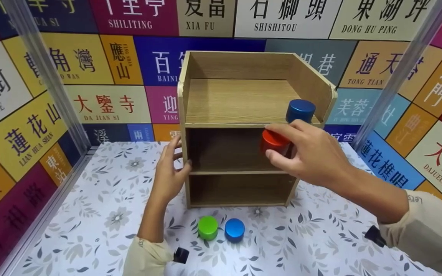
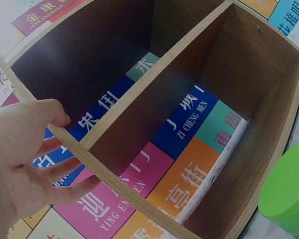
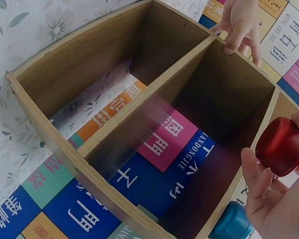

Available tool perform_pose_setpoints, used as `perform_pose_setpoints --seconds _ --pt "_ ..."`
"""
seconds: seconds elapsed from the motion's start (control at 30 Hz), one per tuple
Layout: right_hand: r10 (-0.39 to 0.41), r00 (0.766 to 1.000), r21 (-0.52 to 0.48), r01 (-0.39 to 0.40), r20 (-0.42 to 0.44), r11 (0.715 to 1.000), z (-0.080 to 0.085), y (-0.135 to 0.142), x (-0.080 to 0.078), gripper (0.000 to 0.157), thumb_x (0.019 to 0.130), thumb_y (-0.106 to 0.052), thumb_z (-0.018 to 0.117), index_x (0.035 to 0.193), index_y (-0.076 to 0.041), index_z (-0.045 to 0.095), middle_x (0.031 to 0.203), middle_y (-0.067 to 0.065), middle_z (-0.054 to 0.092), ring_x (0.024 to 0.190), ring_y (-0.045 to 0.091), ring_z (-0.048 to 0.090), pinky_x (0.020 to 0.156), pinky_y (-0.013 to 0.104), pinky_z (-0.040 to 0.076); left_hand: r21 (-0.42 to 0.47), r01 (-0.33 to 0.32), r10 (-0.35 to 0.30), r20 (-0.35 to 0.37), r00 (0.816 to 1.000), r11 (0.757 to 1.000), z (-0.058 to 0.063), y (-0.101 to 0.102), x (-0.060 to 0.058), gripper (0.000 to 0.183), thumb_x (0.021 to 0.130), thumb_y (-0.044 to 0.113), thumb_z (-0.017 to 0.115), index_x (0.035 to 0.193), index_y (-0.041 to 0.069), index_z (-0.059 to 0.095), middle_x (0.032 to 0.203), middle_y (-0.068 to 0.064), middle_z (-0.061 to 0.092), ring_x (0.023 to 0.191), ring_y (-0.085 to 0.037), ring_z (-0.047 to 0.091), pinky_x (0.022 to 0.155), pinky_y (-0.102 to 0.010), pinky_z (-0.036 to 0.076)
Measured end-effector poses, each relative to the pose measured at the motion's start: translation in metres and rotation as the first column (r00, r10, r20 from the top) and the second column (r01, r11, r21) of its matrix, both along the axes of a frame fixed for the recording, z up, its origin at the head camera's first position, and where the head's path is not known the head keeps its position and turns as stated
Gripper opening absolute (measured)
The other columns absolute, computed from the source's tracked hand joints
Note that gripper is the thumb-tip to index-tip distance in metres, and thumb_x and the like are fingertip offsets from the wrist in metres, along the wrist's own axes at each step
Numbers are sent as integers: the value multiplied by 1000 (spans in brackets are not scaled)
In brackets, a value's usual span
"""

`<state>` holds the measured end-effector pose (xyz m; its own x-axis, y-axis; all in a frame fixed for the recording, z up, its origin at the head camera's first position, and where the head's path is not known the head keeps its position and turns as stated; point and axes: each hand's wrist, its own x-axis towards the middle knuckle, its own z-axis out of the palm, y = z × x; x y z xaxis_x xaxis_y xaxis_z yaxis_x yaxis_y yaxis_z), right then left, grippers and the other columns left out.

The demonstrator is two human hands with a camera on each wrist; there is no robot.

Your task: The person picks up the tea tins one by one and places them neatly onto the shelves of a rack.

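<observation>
A wooden shelf unit (image 1: 240,100) with an upper tray and two compartments below stands on the table. My left hand (image 1: 169,174) holds its left side panel, thumb over the front edge (image 2: 65,134) and fingers outside. Between thumb and fingers, my right hand (image 1: 317,153) pinches a small red cylinder (image 1: 274,140), in front of the middle compartment's upper right. Just above that hand, a dark blue cylinder (image 1: 300,110) rests at the top tray's front right. In the right wrist view the red cylinder (image 3: 280,147) is beside the shelf's front edge.
A green cylinder (image 1: 208,228) and a bright blue cylinder (image 1: 235,230) stand side by side on the floral tablecloth (image 1: 117,218), in front of the shelf. Walls covered with coloured place-name signs (image 1: 108,103) close off the back and both sides. Clear corner posts (image 1: 48,73) rise beside the table.
</observation>
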<state>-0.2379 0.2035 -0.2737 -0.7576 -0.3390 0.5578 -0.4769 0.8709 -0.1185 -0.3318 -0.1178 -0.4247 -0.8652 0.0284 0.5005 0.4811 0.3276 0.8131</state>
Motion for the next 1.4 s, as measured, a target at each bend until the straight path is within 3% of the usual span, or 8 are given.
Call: perform_pose_setpoints --seconds 0.23,0.43,0.87,1.2,1.4 --pt "-17 1000 -6 17 -15 1000 8 -4 -10 46 91 -46 69 135 -33 66 102 3 66 84 21 61 65 36 58 -10 4 -4 -27 1000 1000 -1 0 -1 76 93 3 65 157 33 38 144 -10 50 123 -36 63 81 -45 65" --pt "-25 999 -10 24 -25 1000 14 -9 -17 45 91 -48 68 133 -31 68 99 3 66 81 20 59 63 32 53 -5 2 -2 -14 1000 1000 -2 -1 -1 77 93 2 65 156 36 38 146 -9 49 124 -36 63 83 -46 64" --pt "-54 999 -24 54 10 998 25 -13 -33 47 92 -48 66 133 -25 68 105 6 68 90 24 60 73 41 59 -9 -1 1 0 1000 1000 0 0 0 77 93 3 64 156 39 37 145 -9 50 124 -35 62 84 -47 64" --pt "-45 999 -36 46 26 998 32 -12 -44 47 95 -44 65 137 -24 66 109 9 69 88 26 62 73 41 58 -8 -2 2 -21 1000 1000 1 1 0 76 91 2 65 156 30 39 145 -11 50 121 -36 64 83 -44 65" --pt "-59 996 -27 61 62 998 33 -13 -47 47 95 -44 64 139 -26 64 111 10 68 91 28 61 74 44 59 3 2 -2 -26 1000 1000 1 1 0 75 91 2 65 156 30 40 146 -10 50 121 -36 64 84 -45 65"
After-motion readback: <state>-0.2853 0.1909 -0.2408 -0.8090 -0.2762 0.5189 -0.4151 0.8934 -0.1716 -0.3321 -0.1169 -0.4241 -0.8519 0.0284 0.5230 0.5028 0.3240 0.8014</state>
